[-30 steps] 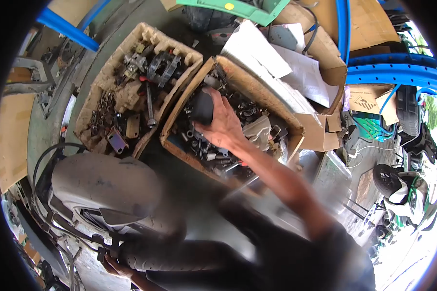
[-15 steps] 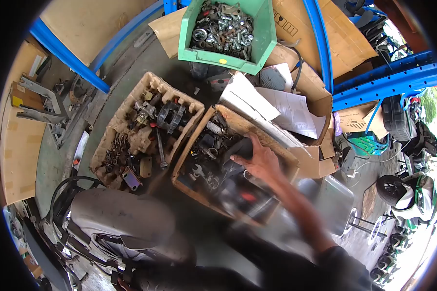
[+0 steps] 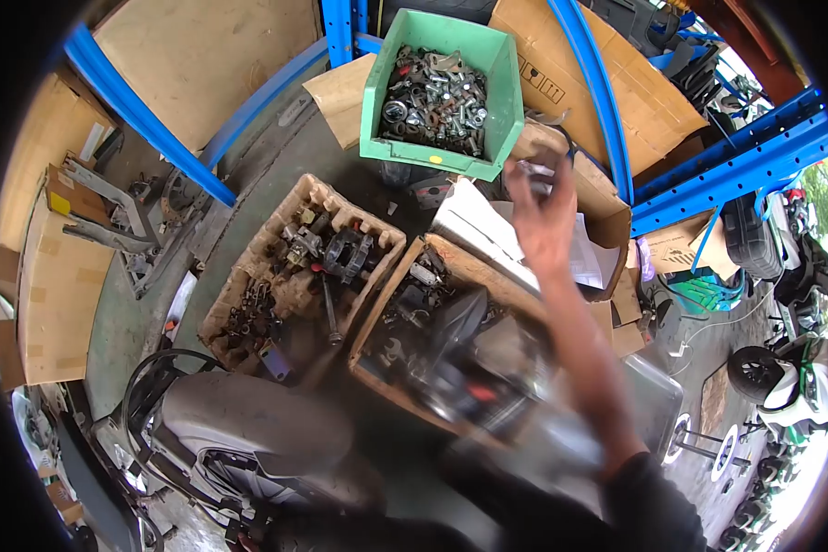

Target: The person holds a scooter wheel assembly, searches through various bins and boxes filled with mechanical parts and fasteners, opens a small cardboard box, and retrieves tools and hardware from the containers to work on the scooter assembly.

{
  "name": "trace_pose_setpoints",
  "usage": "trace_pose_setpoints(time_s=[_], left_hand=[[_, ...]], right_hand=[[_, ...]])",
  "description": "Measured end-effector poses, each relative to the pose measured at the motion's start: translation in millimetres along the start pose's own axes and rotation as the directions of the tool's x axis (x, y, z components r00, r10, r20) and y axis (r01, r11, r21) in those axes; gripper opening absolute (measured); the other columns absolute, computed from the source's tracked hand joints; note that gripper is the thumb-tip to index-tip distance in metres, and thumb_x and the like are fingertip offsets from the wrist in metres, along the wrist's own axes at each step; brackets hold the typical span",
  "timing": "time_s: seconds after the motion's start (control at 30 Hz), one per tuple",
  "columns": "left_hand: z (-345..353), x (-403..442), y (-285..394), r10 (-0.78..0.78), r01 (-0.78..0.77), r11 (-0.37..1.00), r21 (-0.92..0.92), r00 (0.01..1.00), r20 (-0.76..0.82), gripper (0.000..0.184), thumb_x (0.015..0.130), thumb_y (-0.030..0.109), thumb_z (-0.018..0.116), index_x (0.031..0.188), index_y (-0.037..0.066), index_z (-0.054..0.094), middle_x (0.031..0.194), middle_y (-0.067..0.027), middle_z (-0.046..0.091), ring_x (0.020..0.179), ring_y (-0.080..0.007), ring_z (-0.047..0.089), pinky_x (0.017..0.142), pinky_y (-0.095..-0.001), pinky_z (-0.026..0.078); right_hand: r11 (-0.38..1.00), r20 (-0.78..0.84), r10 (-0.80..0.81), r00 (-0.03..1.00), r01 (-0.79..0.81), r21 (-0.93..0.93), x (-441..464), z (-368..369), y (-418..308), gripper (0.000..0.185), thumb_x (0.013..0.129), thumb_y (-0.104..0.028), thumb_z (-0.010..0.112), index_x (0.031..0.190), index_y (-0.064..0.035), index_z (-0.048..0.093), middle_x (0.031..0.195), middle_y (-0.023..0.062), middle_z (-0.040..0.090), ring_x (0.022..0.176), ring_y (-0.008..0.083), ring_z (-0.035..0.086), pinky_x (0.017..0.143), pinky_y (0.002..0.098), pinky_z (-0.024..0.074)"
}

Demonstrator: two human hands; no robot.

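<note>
Right hand (image 3: 545, 219), lifted from the box (image 3: 478, 267), hovers (grip too blurred to tell) upper centre beside a green bin (image 3: 501, 101).

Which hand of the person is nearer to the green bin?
Right. In the picture, the right hand is beside the lower right corner of the green bin; contact is unclear. The left hand cannot be made out, but none shows near the bin.
</note>
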State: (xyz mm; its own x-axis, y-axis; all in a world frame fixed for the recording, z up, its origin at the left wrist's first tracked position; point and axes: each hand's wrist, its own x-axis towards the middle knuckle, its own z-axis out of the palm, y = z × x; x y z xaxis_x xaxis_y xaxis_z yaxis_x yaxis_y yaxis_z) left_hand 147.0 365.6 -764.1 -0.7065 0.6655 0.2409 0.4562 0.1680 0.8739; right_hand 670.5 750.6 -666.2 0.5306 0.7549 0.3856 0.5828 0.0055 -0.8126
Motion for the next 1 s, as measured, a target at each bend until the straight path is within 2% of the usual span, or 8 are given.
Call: trace_pose_setpoints(time_s=[0.07, 0.13, 0.43, 0.53, 0.67, 0.77, 0.83, 1.0], left_hand=[[-2, 0, -5, -0.002, 0.002, 1.0, -0.014, 1.0, 0.004, 0.049, 0.091, 0.041, 0.061, 0.102, -0.007, 0.061, 0.102, -0.0207, 0.064, 0.09, -0.0305, 0.064, 0.075, -0.0441, 0.054], [-7, 1, -11, -0.002, 0.003, 1.0, -0.03, 1.0, 0.022, 0.048, 0.091, 0.04, 0.062, 0.102, -0.007, 0.061, 0.102, -0.0207, 0.064, 0.09, -0.0304, 0.064, 0.075, -0.0441, 0.054], [-23, -2, -20, 0.055, -0.059, 0.998, 0.037, 0.995, 0.078, 0.046, 0.09, 0.038, 0.064, 0.102, -0.006, 0.061, 0.103, -0.0206, 0.064, 0.09, -0.0301, 0.064, 0.075, -0.044, 0.055], [-22, -2, -22, 0.275, -0.311, 0.911, 0.271, 0.947, 0.163, 0.045, 0.09, 0.038, 0.064, 0.102, -0.006, 0.061, 0.103, -0.0205, 0.064, 0.09, -0.0299, 0.064, 0.074, -0.0439, 0.055], [-21, -1, -20, -0.03, 0.038, 0.994, -0.098, 0.997, 0.078, 0.041, 0.088, 0.031, 0.07, 0.106, -0.004, 0.06, 0.106, -0.0208, 0.064, 0.092, -0.0292, 0.065, 0.073, -0.042, 0.057], [-33, -3, -64, 0.451, -0.464, 0.819, 0.336, 0.884, 0.123, 0.042, 0.089, 0.028, 0.068, 0.113, -0.005, 0.056, 0.11, -0.0222, 0.062, 0.094, -0.032, 0.064, 0.077, -0.0459, 0.058], [-14, -8, -30, -0.125, 0.113, 0.942, -0.315, 0.992, -0.018, 0.048, 0.092, 0.029, 0.064, 0.118, -0.009, 0.05, 0.114, -0.0242, 0.06, 0.095, -0.0352, 0.063, 0.077, -0.0476, 0.059], [-13, -4, -4, -0.073, 0.073, 0.994, -0.083, 0.997, -0.001, 0.047, 0.092, 0.025, 0.062, 0.119, -0.012, 0.05, 0.114, -0.0262, 0.059, 0.096, -0.0373, 0.063, 0.072, -0.0458, 0.061]], right_hand=[[0.991, -0.043, 0.017, 0.999, -0.011, 0.133, 50, 24, 24, 0.073, 0.075, -0.036, 0.077, 0.131, 0.0013, 0.047, 0.123, 0.0248, 0.055, 0.113, 0.0318, 0.054, 0.095, 0.0406, 0.0444], [0.81, 0.221, 0.459, 0.86, -0.508, 0.293, 71, 32, 17, 0.076, 0.074, -0.032, 0.075, 0.136, -0.0015, 0.044, 0.135, 0.0216, 0.048, 0.119, 0.0327, 0.05, 0.096, 0.0466, 0.0437], [0.463, 0.73, 0.519, 0.445, -0.864, 0.198, 133, 16, 10, 0.045, 0.083, -0.029, 0.063, 0.124, -0.0115, 0.057, 0.137, 0.0196, 0.045, 0.121, 0.0373, 0.048, 0.094, 0.0674, 0.0386], [0.604, 0.702, 0.5, 0.507, -0.785, 0.136, 145, 29, 28, 0.036, 0.087, -0.03, 0.057, 0.117, -0.0124, 0.064, 0.141, 0.0201, 0.043, 0.124, 0.0401, 0.046, 0.094, 0.0724, 0.0356], [0.743, 0.671, 0.45, 0.589, -0.664, 0.085, 147, 41, 36, 0.013, 0.079, -0.017, 0.057, 0.084, -0.006, 0.061, 0.105, 0.0155, 0.057, 0.098, 0.0359, 0.057, 0.084, 0.066, 0.0458], [0.789, 0.587, 0.42, 0.692, -0.598, 0.142, 136, 41, 35, 0.009, 0.074, -0.013, 0.056, 0.08, -0.006, 0.058, 0.085, 0.0103, 0.055, 0.079, 0.0279, 0.055, 0.075, 0.0591, 0.0485], [0.788, 0.561, 0.391, 0.73, -0.58, 0.206, 122, 34, 31, 0.009, 0.074, -0.012, 0.055, 0.08, -0.0058, 0.058, 0.082, 0.0092, 0.055, 0.075, 0.0262, 0.054, 0.069, 0.0566, 0.0484], [0.867, 0.481, 0.211, 0.851, -0.391, 0.31, 99, 23, 37, 0.01, 0.072, -0.009, 0.052, 0.077, -0.0026, 0.058, 0.067, 0.0034, 0.052, 0.063, 0.0176, 0.049, 0.053, 0.0391, 0.0442]])
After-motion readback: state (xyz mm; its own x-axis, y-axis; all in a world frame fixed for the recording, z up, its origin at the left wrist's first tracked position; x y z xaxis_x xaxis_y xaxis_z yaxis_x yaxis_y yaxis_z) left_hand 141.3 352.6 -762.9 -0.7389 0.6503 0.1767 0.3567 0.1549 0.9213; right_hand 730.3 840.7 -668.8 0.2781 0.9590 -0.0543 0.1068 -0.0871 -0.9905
